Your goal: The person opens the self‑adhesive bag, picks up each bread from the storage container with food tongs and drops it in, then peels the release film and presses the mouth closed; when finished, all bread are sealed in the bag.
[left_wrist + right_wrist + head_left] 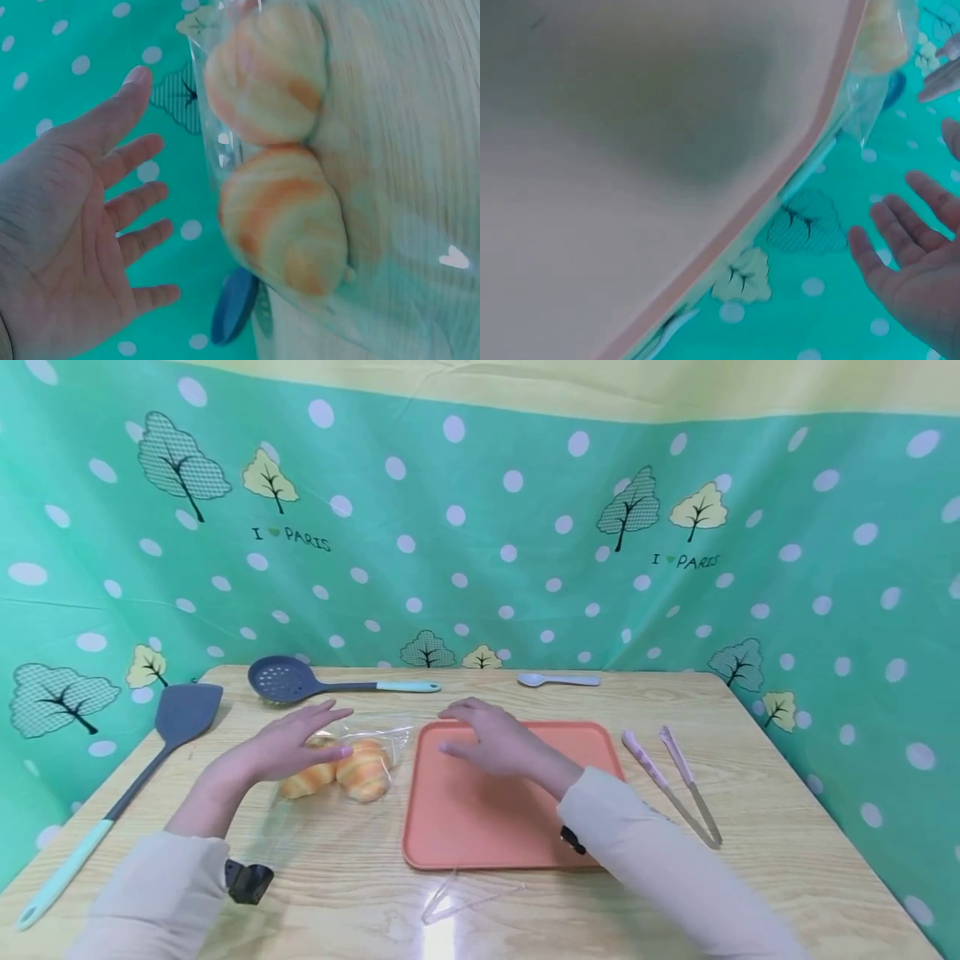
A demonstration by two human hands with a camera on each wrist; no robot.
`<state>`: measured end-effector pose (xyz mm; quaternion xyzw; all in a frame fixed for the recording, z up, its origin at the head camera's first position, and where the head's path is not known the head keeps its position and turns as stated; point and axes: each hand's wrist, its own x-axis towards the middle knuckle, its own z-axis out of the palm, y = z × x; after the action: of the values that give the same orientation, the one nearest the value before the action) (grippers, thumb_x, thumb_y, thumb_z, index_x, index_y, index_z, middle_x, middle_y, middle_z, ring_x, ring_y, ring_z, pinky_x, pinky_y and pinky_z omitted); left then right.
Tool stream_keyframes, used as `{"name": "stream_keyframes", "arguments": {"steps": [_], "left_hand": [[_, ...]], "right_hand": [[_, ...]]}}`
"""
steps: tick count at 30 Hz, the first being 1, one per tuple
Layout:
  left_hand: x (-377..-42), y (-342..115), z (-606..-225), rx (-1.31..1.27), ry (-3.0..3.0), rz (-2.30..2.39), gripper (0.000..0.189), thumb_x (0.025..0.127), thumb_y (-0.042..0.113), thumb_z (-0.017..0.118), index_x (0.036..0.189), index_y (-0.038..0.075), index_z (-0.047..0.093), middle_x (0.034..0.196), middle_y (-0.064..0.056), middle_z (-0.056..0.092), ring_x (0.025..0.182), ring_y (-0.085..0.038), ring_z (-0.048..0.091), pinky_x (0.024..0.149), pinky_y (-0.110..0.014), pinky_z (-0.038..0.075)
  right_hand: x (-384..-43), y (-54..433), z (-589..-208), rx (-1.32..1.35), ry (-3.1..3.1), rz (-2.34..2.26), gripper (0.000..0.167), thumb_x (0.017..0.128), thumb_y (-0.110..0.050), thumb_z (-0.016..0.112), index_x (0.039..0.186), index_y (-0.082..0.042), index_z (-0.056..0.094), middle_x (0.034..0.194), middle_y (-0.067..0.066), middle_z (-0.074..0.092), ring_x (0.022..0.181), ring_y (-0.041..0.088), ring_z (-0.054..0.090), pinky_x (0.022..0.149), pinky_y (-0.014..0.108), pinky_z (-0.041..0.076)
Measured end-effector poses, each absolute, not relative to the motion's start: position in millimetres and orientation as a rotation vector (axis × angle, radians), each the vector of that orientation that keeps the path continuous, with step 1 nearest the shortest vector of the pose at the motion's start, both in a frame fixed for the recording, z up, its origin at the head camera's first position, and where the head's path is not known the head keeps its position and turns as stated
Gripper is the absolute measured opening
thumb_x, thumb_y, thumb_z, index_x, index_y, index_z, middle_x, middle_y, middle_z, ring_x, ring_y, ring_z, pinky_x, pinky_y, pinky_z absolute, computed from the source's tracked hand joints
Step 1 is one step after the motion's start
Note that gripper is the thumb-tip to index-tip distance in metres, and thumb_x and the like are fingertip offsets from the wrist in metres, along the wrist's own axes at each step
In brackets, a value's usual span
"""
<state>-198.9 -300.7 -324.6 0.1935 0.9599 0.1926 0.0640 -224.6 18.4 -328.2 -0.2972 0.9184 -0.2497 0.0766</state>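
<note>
My left hand (300, 745) hovers over a clear plastic bag holding two bread rolls (365, 772), its fingers extended and spread. In the left wrist view that hand (82, 217) is empty, palm toward the camera, apart from the striped rolls (285, 221). My right hand (495, 739) is held above the left part of a pink tray (517, 827), fingers loosely extended. The right wrist view shows the same hand (915, 262) with nothing in it, beyond the tray's rim (757, 210). Neither hand visibly touches anything.
At the left lies a spatula (180, 718); a slotted skimmer (285, 680) and a small spoon (558, 680) lie along the back edge. Right of the tray are tongs (678, 789). A clear V-shaped piece (468, 906) lies in front. A green polka-dot curtain (480, 527) hangs behind.
</note>
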Motion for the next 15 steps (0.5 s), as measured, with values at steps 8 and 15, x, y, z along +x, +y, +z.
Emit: {"name": "stream_keyframes", "arguments": {"steps": [8, 15], "left_hand": [[-202.3, -287.5, -320.6, 0.676, 2.965, 0.58, 0.066, 0.1, 0.039, 0.063, 0.149, -0.002, 0.046, 0.155, -0.036, 0.032, 0.14, -0.057, 0.031, 0.111, -0.069, 0.028], [-202.3, -275.7, -322.3, 0.669, 3.082, 0.529, 0.061, 0.102, 0.037, 0.063, 0.149, 0.001, 0.048, 0.154, -0.032, 0.037, 0.137, -0.055, 0.038, 0.111, -0.067, 0.031]], "right_hand": [[-230.3, 58.8, -324.7, -0.851, 2.892, -0.927, 0.045, 0.102, -0.032, 0.064, 0.142, -0.012, 0.06, 0.15, 0.01, 0.051, 0.141, 0.034, 0.044, 0.114, 0.052, 0.037], [-231.0, 90.8, -321.6, -0.756, 3.013, -1.015, 0.041, 0.102, -0.027, 0.065, 0.139, -0.009, 0.062, 0.145, 0.012, 0.055, 0.137, 0.036, 0.047, 0.112, 0.056, 0.038]]}}
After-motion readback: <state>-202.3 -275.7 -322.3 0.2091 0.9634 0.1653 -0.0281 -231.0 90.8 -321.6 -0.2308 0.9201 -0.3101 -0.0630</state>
